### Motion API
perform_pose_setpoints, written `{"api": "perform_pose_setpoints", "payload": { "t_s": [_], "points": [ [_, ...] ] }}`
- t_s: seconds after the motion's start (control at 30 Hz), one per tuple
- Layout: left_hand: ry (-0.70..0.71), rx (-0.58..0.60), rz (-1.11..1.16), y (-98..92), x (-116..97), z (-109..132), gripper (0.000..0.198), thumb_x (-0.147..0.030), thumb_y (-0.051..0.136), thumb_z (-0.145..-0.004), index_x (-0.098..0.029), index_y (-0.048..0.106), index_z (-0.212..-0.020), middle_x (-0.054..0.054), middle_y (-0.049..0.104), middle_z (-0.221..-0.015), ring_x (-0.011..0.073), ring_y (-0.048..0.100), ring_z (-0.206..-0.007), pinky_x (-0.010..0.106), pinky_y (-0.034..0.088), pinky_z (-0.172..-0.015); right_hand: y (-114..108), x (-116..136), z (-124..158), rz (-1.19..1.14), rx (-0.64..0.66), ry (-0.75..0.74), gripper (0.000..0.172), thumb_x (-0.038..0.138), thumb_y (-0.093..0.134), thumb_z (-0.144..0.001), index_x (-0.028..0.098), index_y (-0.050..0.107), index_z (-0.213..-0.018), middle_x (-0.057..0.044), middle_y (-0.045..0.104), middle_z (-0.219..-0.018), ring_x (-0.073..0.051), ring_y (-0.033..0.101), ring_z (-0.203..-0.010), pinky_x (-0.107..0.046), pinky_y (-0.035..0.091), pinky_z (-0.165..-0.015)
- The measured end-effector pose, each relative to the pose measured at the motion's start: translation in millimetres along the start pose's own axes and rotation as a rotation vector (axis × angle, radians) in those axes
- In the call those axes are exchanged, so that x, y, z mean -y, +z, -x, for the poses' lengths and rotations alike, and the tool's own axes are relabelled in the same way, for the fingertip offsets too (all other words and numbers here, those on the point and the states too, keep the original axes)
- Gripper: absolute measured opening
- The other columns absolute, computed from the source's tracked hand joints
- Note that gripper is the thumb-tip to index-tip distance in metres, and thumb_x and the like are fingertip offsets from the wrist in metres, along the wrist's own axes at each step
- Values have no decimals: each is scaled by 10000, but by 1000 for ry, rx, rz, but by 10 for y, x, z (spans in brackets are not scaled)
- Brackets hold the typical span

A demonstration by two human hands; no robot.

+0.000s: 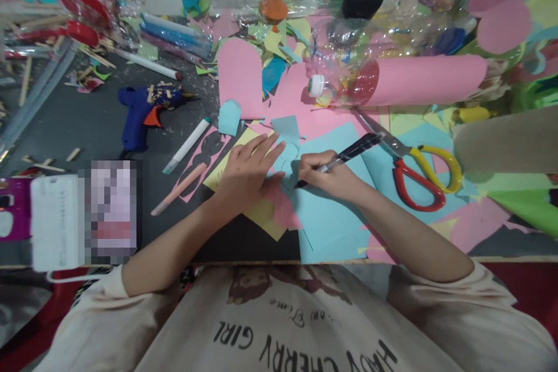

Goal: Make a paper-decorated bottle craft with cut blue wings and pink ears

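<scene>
My right hand (325, 174) grips a black pen (354, 150), its tip down on light blue paper (331, 215). Thin curved outlines show on the blue paper between my hands. With its fingers stretched out, my left hand (250, 168) lies flat over the paper's left side and a yellow sheet (268, 224). Scissors (403, 157) with one red and one yellow handle loop rest to the right of the pen. Left of my left hand lie a white marker with a green end (187, 145) and a pink strip with round holes (204, 160).
A blue glue gun (146, 110) lies at left, amid wood bits. Beyond my hands is a bottle wrapped in pink paper (418, 78). Clear plastic bottles and paper scraps crowd the far side. A white power bank (56, 221) sits near the left front edge.
</scene>
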State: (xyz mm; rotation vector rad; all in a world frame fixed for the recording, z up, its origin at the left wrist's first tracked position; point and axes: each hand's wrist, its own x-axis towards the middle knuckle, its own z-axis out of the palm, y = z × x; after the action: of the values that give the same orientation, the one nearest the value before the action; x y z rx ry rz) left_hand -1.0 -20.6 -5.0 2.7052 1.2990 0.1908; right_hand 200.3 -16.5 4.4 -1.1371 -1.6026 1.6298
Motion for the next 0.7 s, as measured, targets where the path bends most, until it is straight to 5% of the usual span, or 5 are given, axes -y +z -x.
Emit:
{"api": "perform_pose_setpoints", "payload": {
  "t_s": [0.2,0.37,0.7],
  "points": [
    [-35,-70,33,39,6,35,562,-508,527,-913,-211,530,-1389,156,543,-1440,327,524,-1292,440,417,-975,-54,-38,-13,-148,-402,-42,189,322,573,-765,205,547,-619,35,576,-537,-73,482,-411,-233,372,-425],
    [-59,-109,34,53,21,47,509,-500,547,-908,-275,553,-1365,152,539,-1434,308,515,-1301,438,414,-988,-78,-30,-18,-70,-343,-3,250,427,636,-781,181,651,-737,-5,631,-635,-106,576,-516,-246,412,-464],
    [-83,-106,79,72,38,46,561,-574,517,-904,-260,556,-1367,161,533,-1431,319,511,-1288,441,393,-999,-38,-25,-42,172,-343,5,48,234,589,-671,197,575,-643,25,589,-574,-96,484,-519,-249,393,-514]
  ]
}}
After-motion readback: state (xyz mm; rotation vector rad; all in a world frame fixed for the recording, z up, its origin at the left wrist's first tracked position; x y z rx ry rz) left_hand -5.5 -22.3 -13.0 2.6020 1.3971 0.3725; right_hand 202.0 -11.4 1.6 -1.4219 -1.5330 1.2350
